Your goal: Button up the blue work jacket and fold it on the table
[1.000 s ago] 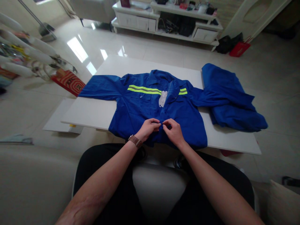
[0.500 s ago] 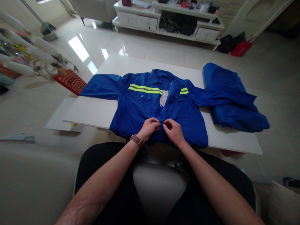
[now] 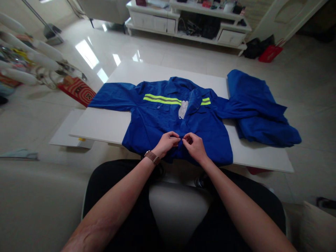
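Blue jacket (image 3: 154,120) spread front up under and beyond both hands, collar on the far side, hem at the near table edge. Left hand (image 3: 167,143) and right hand (image 3: 194,147) close together but just apart, thumb and forefinger of each pinched on the jacket's front opening near the hem. No telling whether a button sits between the fingertips; too small and partly hidden. Straight beyond the hands, opening parted towards the collar, with a whitish patch (image 3: 183,110) showing inside. Yellow-green stripe (image 3: 162,100) across the chest, beyond the left hand; probably a little stiffer than the plain cloth. Off to the right of the right hand, a heap of blue cloth (image 3: 243,82), one sleeve laid over it. White table (image 3: 97,127) underneath, bare board showing left of the left hand. Judged by the creases: light, soft, limp, not fragile; more prone to bunching than to slipping from a pinch. Best hold at the doubled front edges, near the fingertips; for shifting the whole, better at both shoulders, well beyond the hands, to avoid sagging.
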Demonstrator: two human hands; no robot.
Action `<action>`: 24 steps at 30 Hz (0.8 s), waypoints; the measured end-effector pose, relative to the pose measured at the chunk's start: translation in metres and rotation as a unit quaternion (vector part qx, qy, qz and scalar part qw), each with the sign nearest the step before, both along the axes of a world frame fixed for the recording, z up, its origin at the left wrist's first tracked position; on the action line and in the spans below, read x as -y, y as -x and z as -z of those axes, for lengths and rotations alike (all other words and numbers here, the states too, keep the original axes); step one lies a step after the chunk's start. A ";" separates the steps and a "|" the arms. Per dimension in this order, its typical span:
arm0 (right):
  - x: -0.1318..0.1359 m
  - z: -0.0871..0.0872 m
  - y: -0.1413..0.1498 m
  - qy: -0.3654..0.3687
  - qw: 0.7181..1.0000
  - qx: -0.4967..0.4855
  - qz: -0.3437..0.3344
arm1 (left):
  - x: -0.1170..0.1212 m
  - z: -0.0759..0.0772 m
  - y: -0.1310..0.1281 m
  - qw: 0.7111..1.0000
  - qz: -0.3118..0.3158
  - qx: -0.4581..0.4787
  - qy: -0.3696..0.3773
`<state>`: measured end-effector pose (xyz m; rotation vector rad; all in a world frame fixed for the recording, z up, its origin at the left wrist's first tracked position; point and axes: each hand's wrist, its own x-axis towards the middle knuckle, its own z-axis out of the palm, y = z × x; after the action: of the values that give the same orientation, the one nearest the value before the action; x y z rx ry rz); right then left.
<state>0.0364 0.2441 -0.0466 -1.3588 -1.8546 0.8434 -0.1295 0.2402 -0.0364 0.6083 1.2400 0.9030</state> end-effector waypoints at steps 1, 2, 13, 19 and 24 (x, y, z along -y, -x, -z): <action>0.000 0.000 -0.001 -0.010 1.000 0.011 -0.005 | 0.000 0.000 0.000 1.000 -0.001 0.002 0.003; 0.001 0.000 -0.001 -0.023 0.999 0.027 -0.011 | 0.000 0.000 0.000 1.000 -0.001 0.005 0.007; 0.006 -0.003 -0.004 -0.125 0.972 0.181 -0.079 | 0.001 0.000 -0.002 0.998 -0.031 0.010 0.057; 0.004 -0.002 -0.003 -0.081 0.989 0.112 -0.051 | 0.001 0.002 -0.003 0.998 -0.053 -0.002 0.031; 0.002 -0.002 0.000 -0.028 0.999 0.020 -0.025 | 0.001 0.004 -0.004 0.998 -0.061 0.012 0.020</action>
<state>0.0369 0.2423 -0.0444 -1.3082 -1.9357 0.7880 -0.1250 0.2390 -0.0409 0.4916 1.2813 0.9819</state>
